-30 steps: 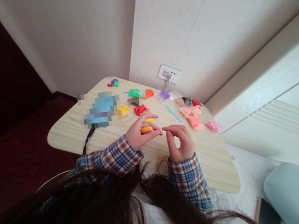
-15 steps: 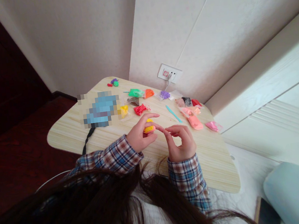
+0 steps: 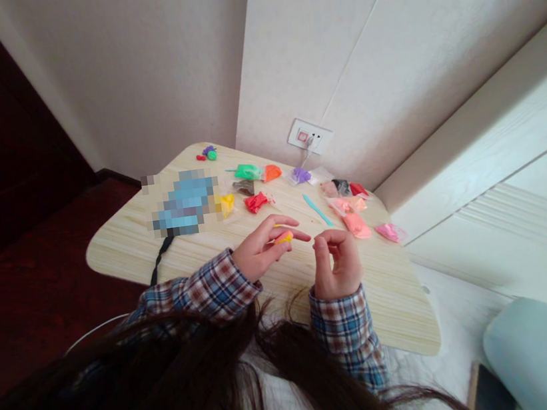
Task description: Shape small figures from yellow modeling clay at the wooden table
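In L hand (image 3: 259, 248), yellow pc (image 3: 285, 238), R (image 3: 339, 265) apart

Yellow piece (image 3: 286, 237) (partly pink); handheld

A white wall socket (image 3: 298, 136) is set low in the pale wall (image 3: 332, 36), and a plug (image 3: 309, 142) is fitted into it. On the wood-grained table (image 3: 398, 313), a light-blue object (image 3: 185, 200) is obscured by pixelation, with a twisted black strap (image 3: 160, 257) hung from its near end. Dark red flooring (image 3: 101, 234) is seen at left, crossed by a thin white cable (image 3: 93, 327). At lower right, a rounded pale-blue surface (image 3: 545, 351) is partly shown, beside a flat dark object (image 3: 494, 391).
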Demonstrator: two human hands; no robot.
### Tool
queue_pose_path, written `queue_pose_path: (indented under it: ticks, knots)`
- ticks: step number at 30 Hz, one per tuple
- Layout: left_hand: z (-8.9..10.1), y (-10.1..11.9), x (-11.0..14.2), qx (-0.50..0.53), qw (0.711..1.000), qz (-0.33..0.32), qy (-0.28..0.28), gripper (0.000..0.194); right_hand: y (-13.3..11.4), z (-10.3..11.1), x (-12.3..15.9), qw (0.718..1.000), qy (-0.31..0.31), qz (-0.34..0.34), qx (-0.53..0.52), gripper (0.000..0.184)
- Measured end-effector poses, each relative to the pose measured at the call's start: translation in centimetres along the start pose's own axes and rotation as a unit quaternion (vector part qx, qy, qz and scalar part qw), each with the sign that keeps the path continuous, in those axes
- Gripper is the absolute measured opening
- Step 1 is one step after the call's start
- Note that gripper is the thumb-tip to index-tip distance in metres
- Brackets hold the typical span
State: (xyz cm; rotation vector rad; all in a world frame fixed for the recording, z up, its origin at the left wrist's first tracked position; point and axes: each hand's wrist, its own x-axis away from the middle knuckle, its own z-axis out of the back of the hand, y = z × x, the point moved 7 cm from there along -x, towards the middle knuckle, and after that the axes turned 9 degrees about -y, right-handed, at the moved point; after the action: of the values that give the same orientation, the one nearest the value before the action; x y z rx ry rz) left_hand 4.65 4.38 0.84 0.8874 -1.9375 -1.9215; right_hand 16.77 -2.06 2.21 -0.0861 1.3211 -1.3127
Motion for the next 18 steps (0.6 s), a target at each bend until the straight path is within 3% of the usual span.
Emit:
queue_pose_path:
  ticks: [5,11,16,18]
  knots:
    - [0.2,-0.2,0.0,0.039,0.999,-0.009,-0.016,0.024,-0.5,-0.3,-0.1,0.999,-0.023,0.030,-0.020,0.003]
    - [0.1,-0.4,-0.2,0.070,0.996,-0.024,-0.048,0.029,-1.8,0.0,-0.2,0.998,-0.020,0.064,-0.022,0.018]
    - [0.4,-0.6,-0.3,0.076,0.997,-0.010,-0.013,0.032,-1.1,-0.1,-0.1,0.997,-0.030,0.068,-0.019,0.002]
    - [0.6,-0.7,-0.3,0.087,0.996,-0.002,0.000,0.033,-1.4,-0.2,-0.2,0.996,-0.041,0.082,-0.006,0.007]
